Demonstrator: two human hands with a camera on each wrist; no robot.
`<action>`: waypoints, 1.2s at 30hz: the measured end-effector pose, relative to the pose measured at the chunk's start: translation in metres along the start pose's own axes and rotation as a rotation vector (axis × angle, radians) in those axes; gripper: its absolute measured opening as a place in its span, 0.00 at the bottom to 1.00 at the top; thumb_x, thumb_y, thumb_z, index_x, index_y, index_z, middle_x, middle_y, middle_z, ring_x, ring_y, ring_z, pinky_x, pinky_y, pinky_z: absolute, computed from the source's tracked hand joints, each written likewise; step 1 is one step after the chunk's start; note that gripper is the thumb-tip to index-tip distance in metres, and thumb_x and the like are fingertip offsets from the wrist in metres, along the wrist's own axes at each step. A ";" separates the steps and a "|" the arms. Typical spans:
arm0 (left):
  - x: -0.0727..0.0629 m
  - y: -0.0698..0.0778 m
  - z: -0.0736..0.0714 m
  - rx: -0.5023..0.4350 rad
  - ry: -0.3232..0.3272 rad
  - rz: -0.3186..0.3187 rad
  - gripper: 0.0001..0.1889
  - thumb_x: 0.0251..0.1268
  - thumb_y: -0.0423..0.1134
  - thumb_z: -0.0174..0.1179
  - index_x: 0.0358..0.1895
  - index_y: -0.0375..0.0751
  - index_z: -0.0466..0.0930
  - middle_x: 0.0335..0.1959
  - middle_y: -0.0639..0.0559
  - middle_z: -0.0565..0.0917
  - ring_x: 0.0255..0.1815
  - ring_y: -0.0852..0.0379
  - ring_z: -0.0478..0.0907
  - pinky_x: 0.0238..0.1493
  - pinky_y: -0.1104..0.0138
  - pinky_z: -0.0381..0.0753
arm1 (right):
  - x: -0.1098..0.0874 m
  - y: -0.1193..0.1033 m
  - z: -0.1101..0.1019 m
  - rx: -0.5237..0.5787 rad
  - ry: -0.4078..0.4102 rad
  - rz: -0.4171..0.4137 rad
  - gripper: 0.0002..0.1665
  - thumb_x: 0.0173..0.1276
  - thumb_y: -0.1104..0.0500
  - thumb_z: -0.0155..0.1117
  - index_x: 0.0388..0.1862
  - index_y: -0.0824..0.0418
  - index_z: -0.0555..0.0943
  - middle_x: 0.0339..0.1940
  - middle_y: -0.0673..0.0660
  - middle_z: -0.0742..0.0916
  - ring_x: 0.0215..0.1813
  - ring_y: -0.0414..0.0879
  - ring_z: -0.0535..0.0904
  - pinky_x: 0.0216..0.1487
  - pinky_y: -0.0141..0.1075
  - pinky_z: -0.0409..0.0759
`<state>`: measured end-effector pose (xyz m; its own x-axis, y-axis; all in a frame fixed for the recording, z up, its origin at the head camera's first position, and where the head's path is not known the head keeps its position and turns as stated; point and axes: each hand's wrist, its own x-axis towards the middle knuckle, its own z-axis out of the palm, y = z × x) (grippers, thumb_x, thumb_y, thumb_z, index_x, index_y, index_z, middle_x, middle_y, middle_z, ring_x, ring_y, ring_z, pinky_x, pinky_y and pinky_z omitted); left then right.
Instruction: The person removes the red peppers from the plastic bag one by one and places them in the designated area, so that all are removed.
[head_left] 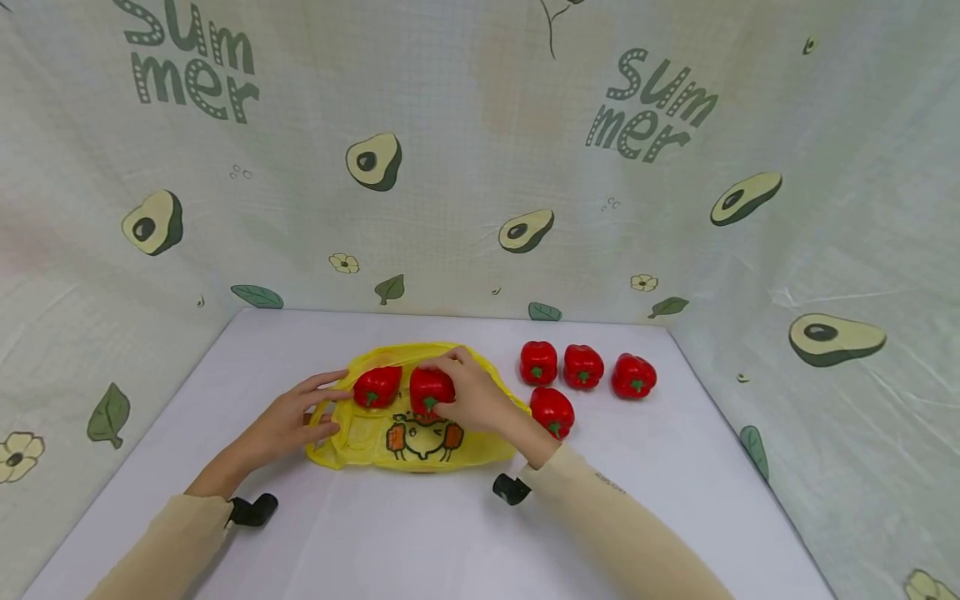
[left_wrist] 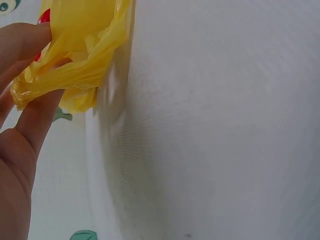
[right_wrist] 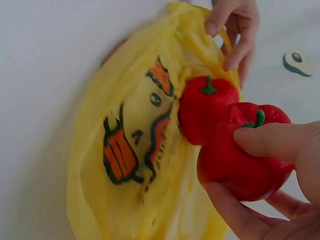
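Note:
A yellow plastic bag (head_left: 360,429) with a printed cartoon face lies flat on the table. My left hand (head_left: 288,421) is at the bag's left end; in the left wrist view its thumb and fingers (left_wrist: 25,45) hold the handle part. Between thumb and fingers, my right hand (head_left: 476,396) grips a red bell pepper (right_wrist: 245,172) with a green stem, over the bag. Just left of it, another red bell pepper (head_left: 377,387) sits at the bag's mouth, close to the left fingertips. The right wrist view shows these two peppers overlapping, so I cannot tell whether they touch.
Several more red bell peppers (head_left: 583,367) stand on the white table (head_left: 360,533) right of the bag, one of them (head_left: 552,412) near the right wrist. Printed cloth (head_left: 442,108) hangs behind and beside the table. Each wrist wears a small black camera (head_left: 253,510).

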<state>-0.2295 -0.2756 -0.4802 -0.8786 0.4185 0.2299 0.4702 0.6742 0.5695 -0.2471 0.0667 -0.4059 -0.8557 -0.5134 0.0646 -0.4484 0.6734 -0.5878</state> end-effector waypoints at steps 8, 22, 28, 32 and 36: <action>0.000 0.002 -0.001 0.012 -0.001 -0.003 0.26 0.65 0.35 0.75 0.67 0.48 0.84 0.81 0.45 0.68 0.77 0.35 0.68 0.57 0.63 0.84 | -0.016 0.012 -0.041 0.015 0.062 -0.015 0.38 0.67 0.61 0.79 0.74 0.46 0.77 0.68 0.54 0.75 0.66 0.54 0.78 0.59 0.46 0.87; -0.002 0.001 0.000 0.024 0.013 0.001 0.26 0.65 0.34 0.75 0.67 0.47 0.84 0.81 0.45 0.69 0.77 0.35 0.68 0.60 0.56 0.85 | -0.054 0.045 -0.098 -0.076 0.158 -0.044 0.40 0.63 0.65 0.81 0.73 0.49 0.77 0.71 0.59 0.76 0.68 0.60 0.77 0.55 0.52 0.89; -0.003 0.002 0.000 0.015 0.015 0.006 0.26 0.65 0.34 0.76 0.67 0.46 0.84 0.81 0.44 0.69 0.78 0.33 0.67 0.63 0.42 0.82 | -0.071 0.064 -0.118 -0.095 0.172 -0.027 0.41 0.62 0.66 0.82 0.73 0.50 0.77 0.70 0.59 0.76 0.68 0.59 0.77 0.54 0.52 0.89; -0.002 0.002 -0.001 0.016 0.005 -0.007 0.26 0.65 0.35 0.75 0.67 0.47 0.84 0.81 0.46 0.68 0.78 0.34 0.66 0.62 0.48 0.84 | -0.083 0.079 -0.128 -0.109 0.187 -0.014 0.43 0.60 0.68 0.82 0.73 0.52 0.77 0.70 0.61 0.76 0.70 0.61 0.75 0.54 0.55 0.89; -0.001 0.003 -0.002 0.018 -0.005 -0.018 0.26 0.66 0.36 0.75 0.68 0.47 0.84 0.81 0.46 0.68 0.78 0.35 0.66 0.60 0.58 0.84 | -0.094 0.096 -0.137 -0.113 0.202 -0.005 0.43 0.60 0.70 0.81 0.73 0.54 0.77 0.69 0.62 0.76 0.69 0.62 0.76 0.53 0.55 0.89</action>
<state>-0.2273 -0.2753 -0.4768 -0.8864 0.4096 0.2158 0.4560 0.6924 0.5591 -0.2454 0.2525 -0.3581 -0.8827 -0.4074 0.2341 -0.4690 0.7322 -0.4939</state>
